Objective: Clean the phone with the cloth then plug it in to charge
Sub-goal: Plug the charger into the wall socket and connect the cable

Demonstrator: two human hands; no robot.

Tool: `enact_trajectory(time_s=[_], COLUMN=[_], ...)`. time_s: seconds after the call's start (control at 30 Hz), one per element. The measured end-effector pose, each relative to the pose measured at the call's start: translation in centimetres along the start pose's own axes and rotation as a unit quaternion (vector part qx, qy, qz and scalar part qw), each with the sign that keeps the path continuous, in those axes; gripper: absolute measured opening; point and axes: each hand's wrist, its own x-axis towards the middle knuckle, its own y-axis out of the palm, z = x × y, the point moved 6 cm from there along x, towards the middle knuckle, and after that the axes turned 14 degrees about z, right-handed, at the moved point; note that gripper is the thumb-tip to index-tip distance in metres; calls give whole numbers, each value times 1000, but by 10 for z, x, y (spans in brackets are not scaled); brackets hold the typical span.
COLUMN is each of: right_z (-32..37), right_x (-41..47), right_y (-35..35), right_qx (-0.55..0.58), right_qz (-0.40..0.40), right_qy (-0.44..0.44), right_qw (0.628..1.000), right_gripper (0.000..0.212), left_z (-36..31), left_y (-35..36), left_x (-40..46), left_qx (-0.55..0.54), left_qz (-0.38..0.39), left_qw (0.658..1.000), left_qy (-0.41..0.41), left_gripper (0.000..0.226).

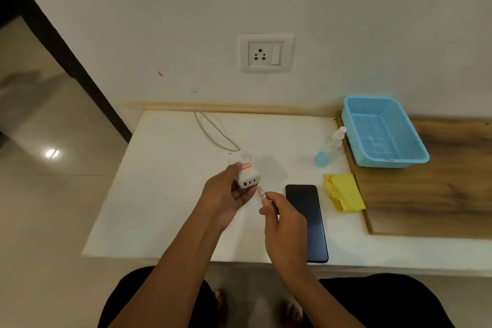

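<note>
A dark phone [306,224] lies flat on the white table [165,194], screen up, just right of my hands. My left hand [226,197] holds a white charger adapter [246,173] above the table, its ports facing me. My right hand [282,218] pinches a white cable plug [261,193], whose tip sits right at the adapter's ports. A folded yellow cloth [343,192] rests to the right of the phone. A white cable [213,130] trails over the table behind the adapter.
A wall socket [266,53] with a switch is above the table. A clear spray bottle [330,146] lies beside a blue mesh basket [383,130], which sits on a wooden board [439,194]. My knees and feet are below the table edge.
</note>
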Motion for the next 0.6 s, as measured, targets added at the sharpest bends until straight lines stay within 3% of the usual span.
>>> enact_trajectory(time_s=[0.13,0.6], right_z=[8,15], right_x=[4,2], right_y=[-7,-10], right_qx=[-37,-117], right_qz=[-26,1], right_qy=[-8,0], right_qw=[999,993], right_gripper=[23,31], left_z=[6,10], left_y=[4,10], left_x=[3,7], left_qx=[18,44], left_qz=[0,0], left_qw=[1000,999], left_qy=[1,10], left_gripper=[23,18])
